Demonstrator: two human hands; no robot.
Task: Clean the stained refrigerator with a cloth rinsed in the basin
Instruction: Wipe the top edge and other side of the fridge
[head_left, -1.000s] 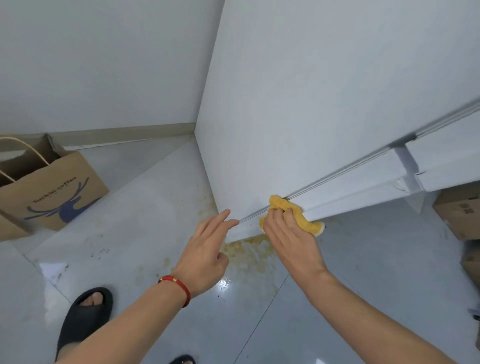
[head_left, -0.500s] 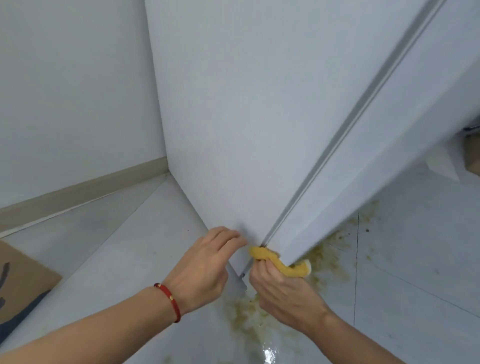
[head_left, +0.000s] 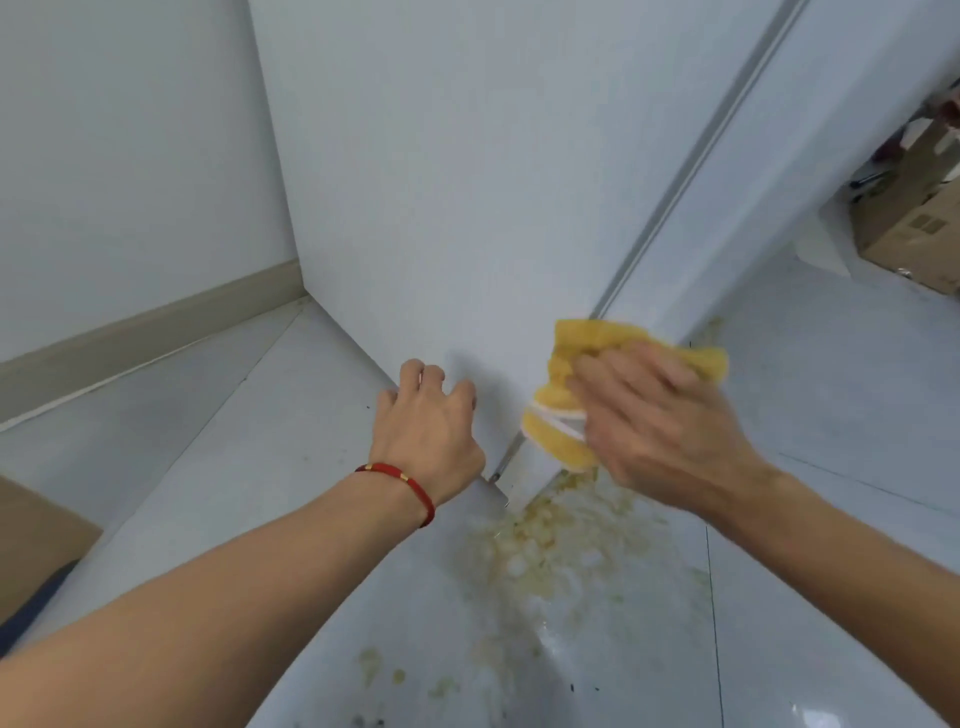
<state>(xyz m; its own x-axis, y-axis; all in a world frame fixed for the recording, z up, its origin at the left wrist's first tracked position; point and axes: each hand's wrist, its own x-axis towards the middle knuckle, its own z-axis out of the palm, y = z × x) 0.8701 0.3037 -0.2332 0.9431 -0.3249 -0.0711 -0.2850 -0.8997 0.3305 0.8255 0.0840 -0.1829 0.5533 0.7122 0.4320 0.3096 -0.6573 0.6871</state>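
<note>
The white refrigerator (head_left: 467, 182) fills the upper middle, its side panel facing me and its door (head_left: 769, 171) to the right. My right hand (head_left: 660, 431) holds a folded yellow cloth (head_left: 563, 389) against the door's lower edge, near the seam. My left hand (head_left: 428, 436), with a red cord at the wrist, rests with bent fingers on the lower corner of the side panel. The basin is out of view.
Yellowish stains (head_left: 550, 540) spread over the glossy grey floor below the refrigerator's corner. Cardboard boxes (head_left: 914, 208) stand at the far right. A brown paper bag (head_left: 31, 551) shows at the left edge. A white wall with a beige skirting (head_left: 145, 332) runs along the left.
My view has swung and come closer to the refrigerator's bottom corner. My right hand has moved the cloth up along the door's lower edge. My left hand has curled onto the side panel.
</note>
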